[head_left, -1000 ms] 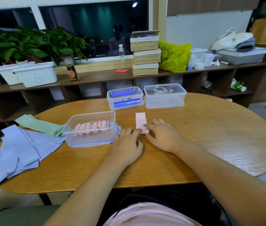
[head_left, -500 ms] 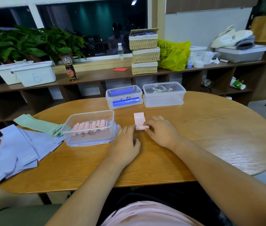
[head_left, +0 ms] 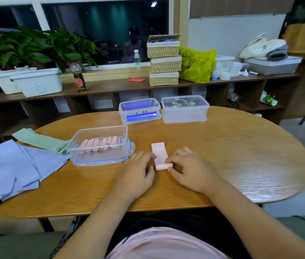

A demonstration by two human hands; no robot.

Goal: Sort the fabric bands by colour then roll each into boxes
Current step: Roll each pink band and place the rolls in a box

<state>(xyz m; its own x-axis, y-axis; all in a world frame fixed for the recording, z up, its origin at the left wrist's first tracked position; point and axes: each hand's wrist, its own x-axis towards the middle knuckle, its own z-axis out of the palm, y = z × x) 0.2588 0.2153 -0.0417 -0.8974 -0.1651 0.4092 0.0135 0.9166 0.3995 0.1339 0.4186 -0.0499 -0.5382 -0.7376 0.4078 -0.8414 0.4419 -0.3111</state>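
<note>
Roll of pink band [head_left: 159, 153] now uncovered, nearly box-ready. Right hand [head_left: 191, 169] pinching it, fingers curled; left hand [head_left: 138, 171] flat alongside.

Colours around the clear box [head_left: 101, 132], tan wood-grain table [head_left: 241, 156]
A pink band [head_left: 159, 154] with white "15" print is lying right of it; pink rolls [head_left: 101, 143] are sitting inside; pale green bands [head_left: 39, 140] and lavender bands [head_left: 20, 165] are lying left; blue bands [head_left: 141, 115] are showing behind.

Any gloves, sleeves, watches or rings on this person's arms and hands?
None visible. Left hand and right hand are ungloved, both forearms bare, with no watch, ring or sleeve in view. A pink top shows at the bottom edge.
</note>
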